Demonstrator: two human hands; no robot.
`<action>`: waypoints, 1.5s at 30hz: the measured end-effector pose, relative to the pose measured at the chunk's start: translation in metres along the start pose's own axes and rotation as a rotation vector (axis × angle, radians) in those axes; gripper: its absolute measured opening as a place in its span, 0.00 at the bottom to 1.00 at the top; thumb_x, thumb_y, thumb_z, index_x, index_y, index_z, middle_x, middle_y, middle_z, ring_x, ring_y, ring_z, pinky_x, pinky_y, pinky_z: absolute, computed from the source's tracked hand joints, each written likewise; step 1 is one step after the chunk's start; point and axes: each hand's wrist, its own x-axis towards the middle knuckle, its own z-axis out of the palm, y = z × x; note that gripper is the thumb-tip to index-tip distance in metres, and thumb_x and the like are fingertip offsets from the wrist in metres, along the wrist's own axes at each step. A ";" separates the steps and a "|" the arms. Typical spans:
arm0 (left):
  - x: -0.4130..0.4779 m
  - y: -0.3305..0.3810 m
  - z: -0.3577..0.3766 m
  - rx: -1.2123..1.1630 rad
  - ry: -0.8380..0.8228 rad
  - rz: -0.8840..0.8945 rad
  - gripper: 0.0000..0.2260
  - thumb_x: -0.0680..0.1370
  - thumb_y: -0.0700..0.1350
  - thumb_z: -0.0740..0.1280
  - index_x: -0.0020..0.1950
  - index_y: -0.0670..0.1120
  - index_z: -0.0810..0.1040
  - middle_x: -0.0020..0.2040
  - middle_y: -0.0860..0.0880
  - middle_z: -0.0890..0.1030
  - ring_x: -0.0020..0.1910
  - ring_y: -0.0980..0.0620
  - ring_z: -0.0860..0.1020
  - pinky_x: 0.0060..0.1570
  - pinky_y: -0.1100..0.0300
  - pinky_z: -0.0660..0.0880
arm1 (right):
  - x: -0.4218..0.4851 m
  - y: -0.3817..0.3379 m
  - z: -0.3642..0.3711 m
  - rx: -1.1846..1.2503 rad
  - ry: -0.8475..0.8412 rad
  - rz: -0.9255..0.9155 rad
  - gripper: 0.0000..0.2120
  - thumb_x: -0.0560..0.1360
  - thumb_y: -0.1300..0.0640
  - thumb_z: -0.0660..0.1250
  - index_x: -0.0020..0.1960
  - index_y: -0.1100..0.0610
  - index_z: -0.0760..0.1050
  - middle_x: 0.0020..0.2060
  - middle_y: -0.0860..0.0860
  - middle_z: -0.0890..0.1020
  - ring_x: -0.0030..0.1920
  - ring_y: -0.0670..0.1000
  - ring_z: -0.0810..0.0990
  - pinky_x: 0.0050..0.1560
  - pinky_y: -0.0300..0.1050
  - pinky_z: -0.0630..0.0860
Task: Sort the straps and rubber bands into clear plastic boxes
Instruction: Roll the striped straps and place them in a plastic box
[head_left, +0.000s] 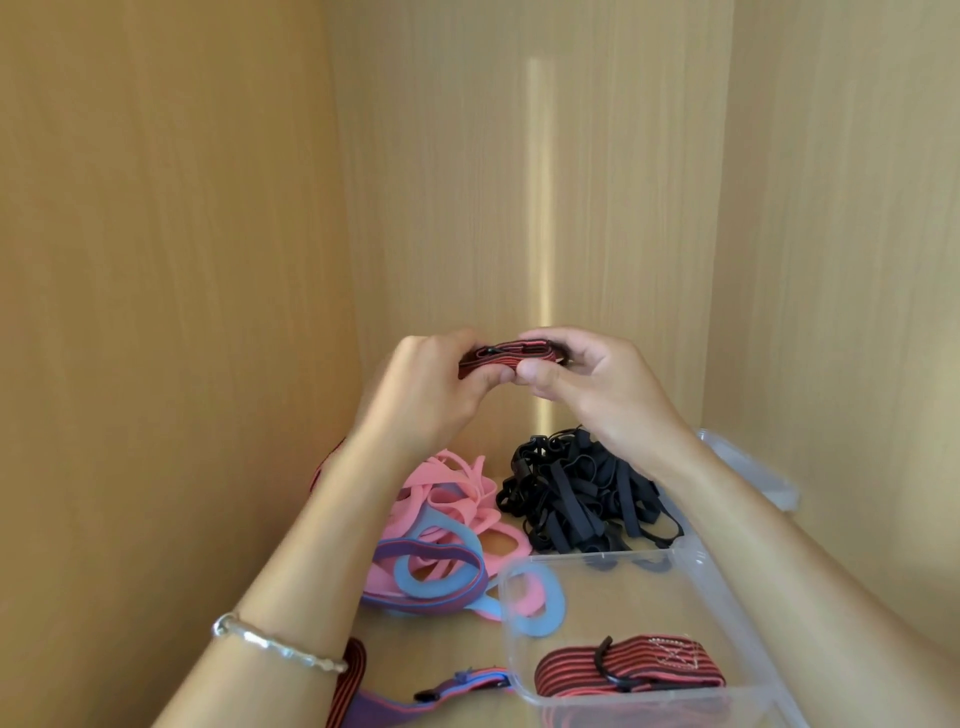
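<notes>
Currently, a folded red-and-black strap (498, 356) is pinched at both ends, above and beyond the clear box (571, 555), by the left hand (431, 384) and right hand (597, 384), fingers curled round it. The folds are best kept tight, then laid beside the boxed strap (628, 670).

both hands (514, 382) pinching folded red-black strap (501, 357), above clear box (727, 597)
</notes>
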 end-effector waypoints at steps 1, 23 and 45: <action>0.000 0.000 0.000 -0.036 -0.020 0.029 0.08 0.76 0.50 0.69 0.48 0.46 0.81 0.29 0.52 0.74 0.27 0.56 0.69 0.31 0.60 0.66 | 0.000 0.000 0.000 0.055 0.013 -0.002 0.10 0.75 0.59 0.70 0.51 0.47 0.78 0.46 0.48 0.85 0.47 0.46 0.85 0.53 0.41 0.80; 0.000 -0.002 0.006 -0.118 -0.058 0.280 0.14 0.71 0.48 0.68 0.54 0.48 0.85 0.28 0.57 0.72 0.29 0.60 0.69 0.32 0.67 0.63 | -0.003 -0.001 0.013 0.270 0.085 0.146 0.36 0.78 0.58 0.66 0.79 0.54 0.49 0.57 0.49 0.80 0.55 0.47 0.82 0.51 0.40 0.80; 0.000 0.003 -0.002 -0.035 -0.025 0.162 0.17 0.76 0.31 0.63 0.62 0.43 0.79 0.40 0.51 0.77 0.39 0.53 0.70 0.35 0.78 0.63 | -0.003 0.000 0.002 0.180 0.057 0.058 0.09 0.73 0.60 0.72 0.53 0.53 0.80 0.44 0.51 0.85 0.44 0.47 0.85 0.47 0.38 0.81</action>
